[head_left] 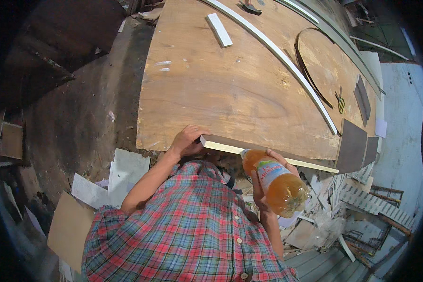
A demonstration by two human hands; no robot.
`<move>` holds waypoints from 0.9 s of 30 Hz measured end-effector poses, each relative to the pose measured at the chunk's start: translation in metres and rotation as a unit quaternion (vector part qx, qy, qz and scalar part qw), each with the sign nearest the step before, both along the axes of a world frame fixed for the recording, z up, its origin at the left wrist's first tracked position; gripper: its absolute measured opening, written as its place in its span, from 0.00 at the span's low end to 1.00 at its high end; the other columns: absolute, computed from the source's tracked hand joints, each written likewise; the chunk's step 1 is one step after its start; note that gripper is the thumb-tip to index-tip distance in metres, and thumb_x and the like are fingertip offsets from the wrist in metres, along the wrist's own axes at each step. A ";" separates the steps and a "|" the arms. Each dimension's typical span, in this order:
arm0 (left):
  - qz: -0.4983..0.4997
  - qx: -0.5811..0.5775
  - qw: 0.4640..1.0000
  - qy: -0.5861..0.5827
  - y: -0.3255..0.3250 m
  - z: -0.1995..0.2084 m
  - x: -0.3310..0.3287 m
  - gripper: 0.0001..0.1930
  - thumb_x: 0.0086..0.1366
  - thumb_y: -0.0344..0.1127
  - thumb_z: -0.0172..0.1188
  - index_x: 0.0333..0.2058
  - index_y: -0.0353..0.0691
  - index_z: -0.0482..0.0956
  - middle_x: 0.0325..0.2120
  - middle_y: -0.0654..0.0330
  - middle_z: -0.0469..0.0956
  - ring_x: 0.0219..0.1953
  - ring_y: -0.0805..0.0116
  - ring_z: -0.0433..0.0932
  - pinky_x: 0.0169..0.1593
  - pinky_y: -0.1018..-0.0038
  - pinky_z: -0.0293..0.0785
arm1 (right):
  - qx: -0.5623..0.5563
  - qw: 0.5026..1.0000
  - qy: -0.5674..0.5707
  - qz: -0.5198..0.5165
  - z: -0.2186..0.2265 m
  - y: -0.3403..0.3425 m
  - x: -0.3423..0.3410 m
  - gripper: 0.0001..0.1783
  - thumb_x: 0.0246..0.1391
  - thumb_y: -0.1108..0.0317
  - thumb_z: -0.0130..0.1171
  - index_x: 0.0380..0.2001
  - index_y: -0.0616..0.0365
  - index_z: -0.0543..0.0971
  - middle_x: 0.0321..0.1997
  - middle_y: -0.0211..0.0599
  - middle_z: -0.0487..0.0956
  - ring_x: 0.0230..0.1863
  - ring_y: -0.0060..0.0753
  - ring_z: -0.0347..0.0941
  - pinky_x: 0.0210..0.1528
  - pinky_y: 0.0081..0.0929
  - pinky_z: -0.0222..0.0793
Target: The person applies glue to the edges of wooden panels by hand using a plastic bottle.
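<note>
While the right hand (259,189) is wrapped around a clear bottle (279,183) of amber liquid, right of centre in the frame, we see its thumb on the near side and its other fingers reaching over the far side. The bottle is tilted, its neck toward the upper left and its broad base toward the lower right. In our view the neck meets the pale edge of a long, narrow board (224,147), though we cannot tell whether the two touch.

At the board's left end, near the centre of the frame, we find the left hand (188,137), fingers bent against that end; we cannot tell whether they are closed on it. The board runs along the near edge of a wooden tabletop (197,96), its upper face dark. Below the hands, a plaid shirt (188,225) fills the bottom centre.

Farther out, we see dark panels (351,146) by the board's right end and yellow-handled scissors (340,104) above them. A long, curved white strip (286,61) crosses the tabletop toward the upper middle, with a thin black curved strip (300,58) to its right and a short white block (219,30) to its left. At the lower left we see a tan sheet (69,230), and at the lower right a heap of scraps (322,207).
</note>
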State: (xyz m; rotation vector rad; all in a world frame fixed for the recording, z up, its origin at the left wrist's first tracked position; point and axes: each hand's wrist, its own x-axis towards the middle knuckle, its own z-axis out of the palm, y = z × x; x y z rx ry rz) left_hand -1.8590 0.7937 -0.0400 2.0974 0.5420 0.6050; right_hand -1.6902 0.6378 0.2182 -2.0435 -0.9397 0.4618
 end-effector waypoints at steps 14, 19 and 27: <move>-0.023 0.025 0.999 -0.037 0.002 0.019 -0.011 0.15 0.53 0.30 0.63 0.42 0.45 0.81 0.40 0.58 0.82 0.43 0.55 0.80 0.49 0.64 0.74 | 0.183 0.904 0.099 0.373 -0.033 0.094 -0.075 0.31 0.45 0.69 0.70 0.53 0.59 0.71 0.53 0.50 0.77 0.54 0.46 0.76 0.55 0.37 0.72; -0.025 -0.019 0.999 -0.023 0.002 0.029 0.002 0.15 0.52 0.31 0.64 0.42 0.45 0.81 0.40 0.57 0.82 0.44 0.54 0.80 0.49 0.64 0.74 | 0.180 0.885 0.293 0.312 -0.040 0.087 -0.097 0.30 0.45 0.67 0.70 0.52 0.62 0.73 0.55 0.45 0.77 0.56 0.40 0.74 0.59 0.31 0.70; 0.009 -0.093 0.995 0.036 0.001 0.015 0.001 0.16 0.52 0.32 0.66 0.42 0.44 0.81 0.40 0.55 0.82 0.44 0.52 0.80 0.47 0.62 0.74 | 0.219 0.949 0.226 -0.019 0.014 -0.016 0.016 0.32 0.58 0.54 0.57 0.62 0.56 0.64 0.58 0.43 0.72 0.58 0.44 0.72 0.61 0.45 0.69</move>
